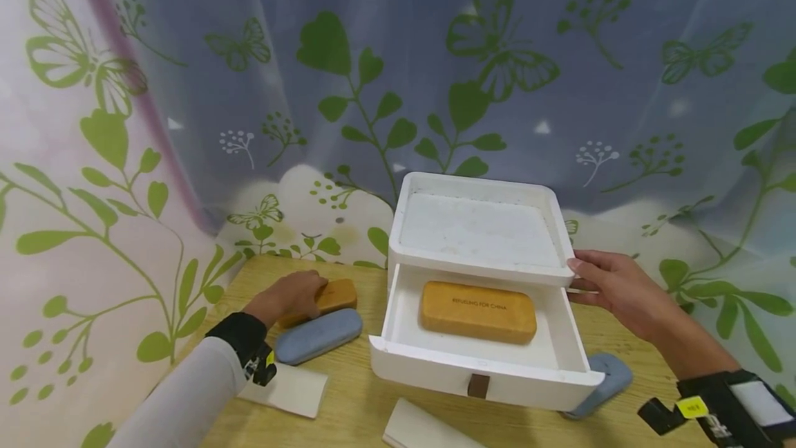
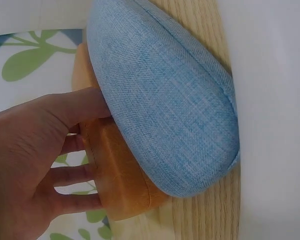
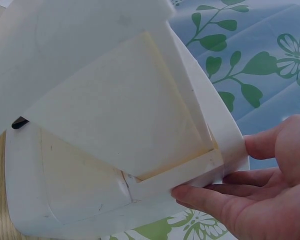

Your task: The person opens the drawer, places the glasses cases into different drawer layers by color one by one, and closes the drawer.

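Left hand point(image 1: 294, 298) grips orange case point(image 1: 338, 293) beside blue case point(image 1: 319, 336) at left; right hand point(image 1: 624, 289) pinches white box point(image 1: 472, 264) at right edge, likely steadying it.

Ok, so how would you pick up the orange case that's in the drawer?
Probably from above and in front, gripping its middle across the narrow width. The orange case lies flat, lengthwise across the pulled-out drawer, whose walls stand in front and at both ends, so the open top looks easiest. Its long sides look good to pinch.
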A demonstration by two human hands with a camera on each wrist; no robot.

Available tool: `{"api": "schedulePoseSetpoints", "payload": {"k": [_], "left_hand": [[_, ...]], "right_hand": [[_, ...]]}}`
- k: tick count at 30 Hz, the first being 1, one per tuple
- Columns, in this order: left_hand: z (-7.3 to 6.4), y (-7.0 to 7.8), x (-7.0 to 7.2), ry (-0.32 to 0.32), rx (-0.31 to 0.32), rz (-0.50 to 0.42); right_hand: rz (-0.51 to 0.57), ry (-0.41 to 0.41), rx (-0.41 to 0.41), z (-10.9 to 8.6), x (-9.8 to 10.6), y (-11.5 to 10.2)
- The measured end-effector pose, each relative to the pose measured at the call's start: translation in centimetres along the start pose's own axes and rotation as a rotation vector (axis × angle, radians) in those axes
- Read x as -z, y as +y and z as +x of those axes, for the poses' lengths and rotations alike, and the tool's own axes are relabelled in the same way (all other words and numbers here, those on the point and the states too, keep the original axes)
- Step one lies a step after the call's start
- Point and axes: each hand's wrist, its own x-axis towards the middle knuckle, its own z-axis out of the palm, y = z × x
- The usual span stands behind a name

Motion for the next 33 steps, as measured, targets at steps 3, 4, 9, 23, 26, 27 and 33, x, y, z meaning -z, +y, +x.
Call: {"api": "schedulePoseSetpoints", "payload": {"k": [3,4,9,23,26,27,33], "left_hand": [[-0.1,0.1,0.2,-0.002,-0.001,0.019],[-0.2,0.1,0.3,0.0,0.0,0.027],[-0.5,0.0,0.7,0.041,-0.015,0.066],[-1.3,-0.3,4.6,0.147,-0.107,-0.048],[-1.4,0.0,5.9,0.149,-0.106,-0.058],[-1.5,0.2,6.4,0.153,-0.107,-0.06],[-2.2,1.0,9.2,0.146,-0.093,-0.146]], "right_hand": [[0.005,-0.004,0.002,0.0,0.1,-0.1],[0.005,-0.004,0.001,0.0,0.1,-0.1],[-0.008,0.0,-0.003,-0.1,0.0,0.0],[0.008,0.0,-0.005,0.0,-0.1,-0.2],[0.008,0.004,-0.008,0.1,-0.2,-0.2],[0.005,0.007,-0.009,0.0,-0.2,-0.2],[0.005,0.012,-0.01,0.0,-0.1,-0.1]]}}
